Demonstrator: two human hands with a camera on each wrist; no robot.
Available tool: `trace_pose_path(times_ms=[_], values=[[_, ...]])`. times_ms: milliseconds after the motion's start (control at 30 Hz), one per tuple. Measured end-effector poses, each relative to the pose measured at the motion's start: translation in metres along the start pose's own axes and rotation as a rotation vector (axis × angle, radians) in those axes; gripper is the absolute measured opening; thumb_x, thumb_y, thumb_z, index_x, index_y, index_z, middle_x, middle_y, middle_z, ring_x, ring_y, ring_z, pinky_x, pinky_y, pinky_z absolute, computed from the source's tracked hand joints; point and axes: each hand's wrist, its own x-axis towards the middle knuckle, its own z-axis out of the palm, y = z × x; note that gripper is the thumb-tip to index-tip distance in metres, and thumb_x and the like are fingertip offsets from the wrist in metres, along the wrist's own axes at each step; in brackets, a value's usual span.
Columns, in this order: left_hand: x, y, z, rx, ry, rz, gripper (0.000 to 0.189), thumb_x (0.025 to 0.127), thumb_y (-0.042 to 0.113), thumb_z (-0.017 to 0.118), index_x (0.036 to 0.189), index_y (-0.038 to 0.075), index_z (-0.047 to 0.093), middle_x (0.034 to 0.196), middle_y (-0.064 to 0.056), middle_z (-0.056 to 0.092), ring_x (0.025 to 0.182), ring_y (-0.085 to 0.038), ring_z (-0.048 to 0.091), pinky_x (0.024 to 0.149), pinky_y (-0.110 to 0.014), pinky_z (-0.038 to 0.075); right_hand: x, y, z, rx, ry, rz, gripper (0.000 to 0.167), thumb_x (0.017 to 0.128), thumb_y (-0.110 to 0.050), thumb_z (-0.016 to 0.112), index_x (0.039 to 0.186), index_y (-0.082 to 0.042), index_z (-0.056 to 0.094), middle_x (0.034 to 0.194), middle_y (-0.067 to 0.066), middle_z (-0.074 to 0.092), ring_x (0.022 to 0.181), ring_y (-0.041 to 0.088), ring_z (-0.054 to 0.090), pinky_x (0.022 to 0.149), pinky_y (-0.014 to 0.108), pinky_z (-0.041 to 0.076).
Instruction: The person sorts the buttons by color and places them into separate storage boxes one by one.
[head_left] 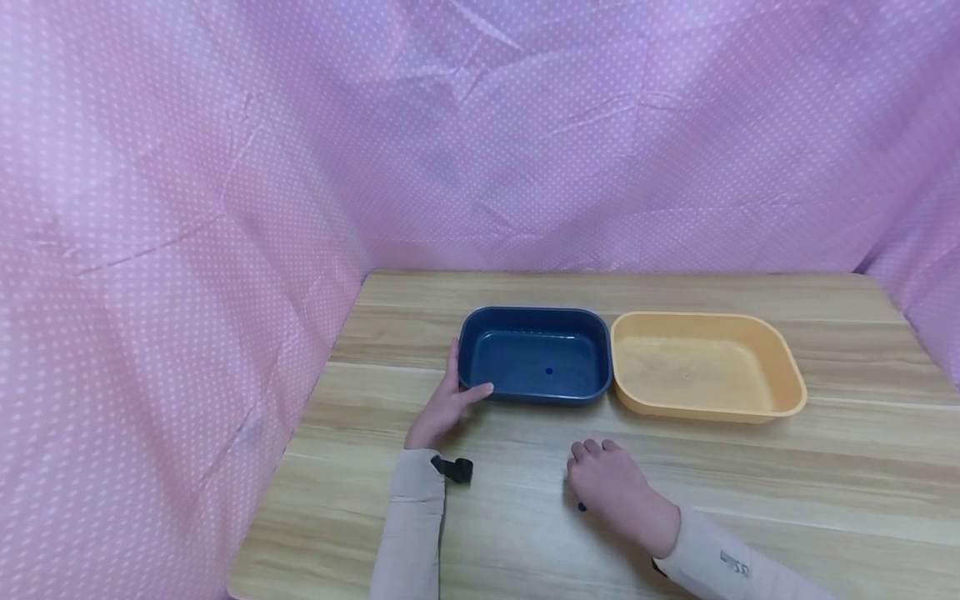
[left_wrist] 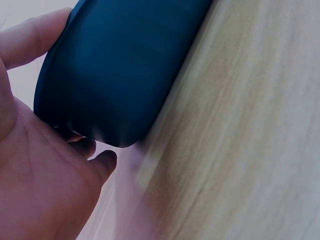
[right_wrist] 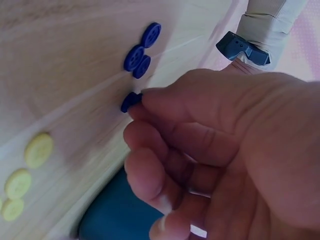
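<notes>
A dark blue plastic tub (head_left: 535,398) sits on the table, one small blue button (head_left: 549,371) lying inside it. My left hand (head_left: 444,408) grips the tub's near left corner, thumb at the rim and fingers around the outer wall, as the left wrist view shows. In front of the tubs my right hand (head_left: 611,487) is low over the table. Its thumb and forefinger pinch a blue button (right_wrist: 131,102), partly hidden by the fingertips. Beside it on the wood lie three more blue buttons (right_wrist: 134,57).
A yellow-orange tub (head_left: 708,414) stands just right of the blue one, their walls close together. Several yellow buttons (right_wrist: 39,150) lie on the wooden table (head_left: 360,500), seen in the right wrist view. Pink dotted cloth (head_left: 525,142) hangs behind the table and at its sides.
</notes>
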Motion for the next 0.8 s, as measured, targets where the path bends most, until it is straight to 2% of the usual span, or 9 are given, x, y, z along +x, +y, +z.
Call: trace_pose_path(times_ms=[133,267,567,700,800], values=[[-0.001,0.0,0.001,-0.001,0.005,-0.005,0.104,0.094,0.022,0.066,0.154,0.019,-0.018,0.161,-0.004,-0.013,0.147,-0.024,-0.002,0.117,-0.048,0.003,-0.001,0.001,0.002,-0.014,0.026,-0.01,0.008,0.075,-0.003,0.066,0.069,-0.007,0.063,0.069,0.002,0.05,0.063,0.017,0.048,0.053,0.029,0.037],[-0.001,0.0,0.001,0.003,0.01,-0.006,0.102,0.094,0.019,0.065,0.154,0.019,-0.018,0.162,-0.005,-0.013,0.147,-0.025,-0.002,0.117,-0.049,0.003,-0.001,0.001,0.002,0.005,-0.006,-0.001,0.006,0.075,-0.003,0.066,0.071,-0.006,0.064,0.07,0.003,0.05,0.064,0.017,0.047,0.053,0.029,0.037],[-0.002,-0.004,0.004,0.004,0.009,0.005,0.106,0.092,0.029,0.068,0.154,0.021,-0.019,0.162,-0.003,-0.013,0.147,-0.026,0.0,0.117,-0.048,0.005,-0.003,0.007,0.011,0.021,0.054,-0.02,0.009,0.072,-0.001,0.064,0.067,-0.008,0.06,0.067,0.001,0.047,0.061,0.016,0.046,0.051,0.029,0.036],[-0.002,-0.006,0.006,-0.006,0.006,0.013,0.106,0.093,0.028,0.067,0.153,0.021,-0.019,0.162,-0.004,-0.013,0.147,-0.026,0.0,0.117,-0.049,0.007,-0.004,0.01,0.01,0.06,0.078,-0.031,0.011,0.072,0.002,0.063,0.067,-0.007,0.058,0.066,0.001,0.046,0.06,0.017,0.045,0.05,0.029,0.038],[-0.003,-0.007,0.007,-0.017,0.006,0.019,0.103,0.094,0.023,0.066,0.153,0.022,-0.019,0.162,-0.005,-0.012,0.147,-0.028,0.002,0.117,-0.05,0.007,-0.004,0.013,0.006,0.13,0.07,-0.016,0.012,0.077,-0.001,0.064,0.069,-0.007,0.057,0.066,0.001,0.045,0.059,0.016,0.045,0.049,0.03,0.038]])
